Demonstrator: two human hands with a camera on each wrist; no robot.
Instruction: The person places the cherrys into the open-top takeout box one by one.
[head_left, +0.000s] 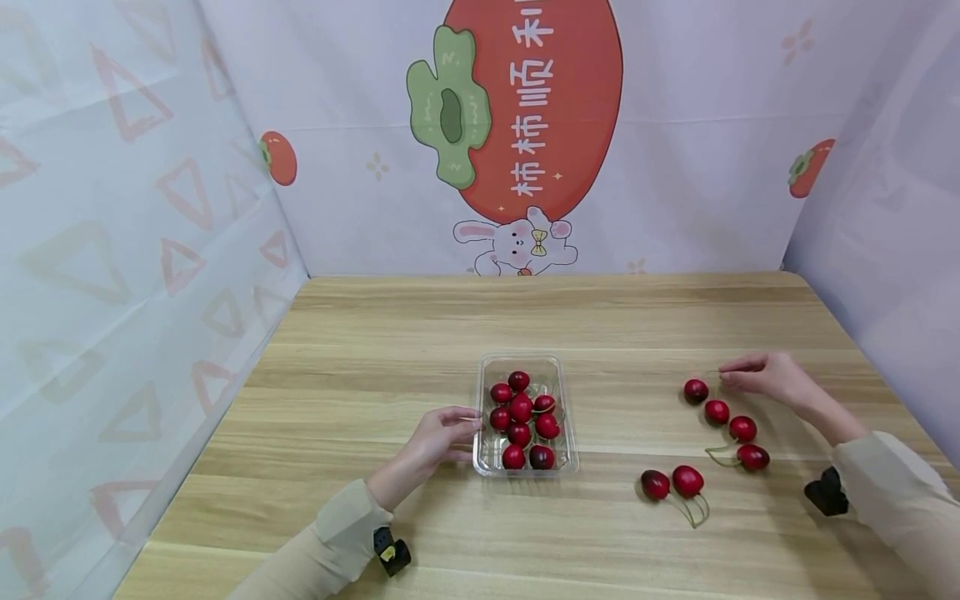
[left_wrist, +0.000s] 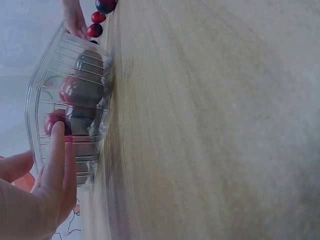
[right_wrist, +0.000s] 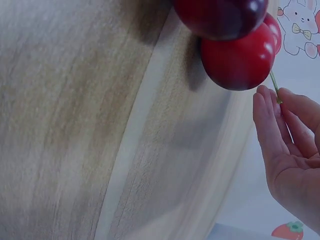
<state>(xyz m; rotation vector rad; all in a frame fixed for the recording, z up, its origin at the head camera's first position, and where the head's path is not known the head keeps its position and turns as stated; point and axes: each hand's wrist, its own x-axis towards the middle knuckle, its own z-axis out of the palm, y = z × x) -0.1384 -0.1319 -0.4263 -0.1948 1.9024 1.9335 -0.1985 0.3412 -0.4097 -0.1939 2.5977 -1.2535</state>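
Observation:
In the head view, a clear plastic box [head_left: 566,450] holds several dark red cherries [head_left: 521,407]. My left hand [head_left: 438,437] is at the box's left side. Its extended fingers [left_wrist: 55,165] touch the outer wall just below the rim in the left wrist view. Over at the right, my right hand [head_left: 768,382] pinches the thin green stem [right_wrist: 275,87] of a cherry [head_left: 696,391] between thumb and fingertips. That cherry is at the far end of a slanting row with other cherries [head_left: 717,412], close over the wooden table [head_left: 600,533].
Two cherries [head_left: 687,481] with long stems lie nearer the front, between the box and the row. Another cherry [head_left: 753,457] ends the row near my right sleeve. Printed cloth walls [head_left: 345,208] stand behind the table and along both sides.

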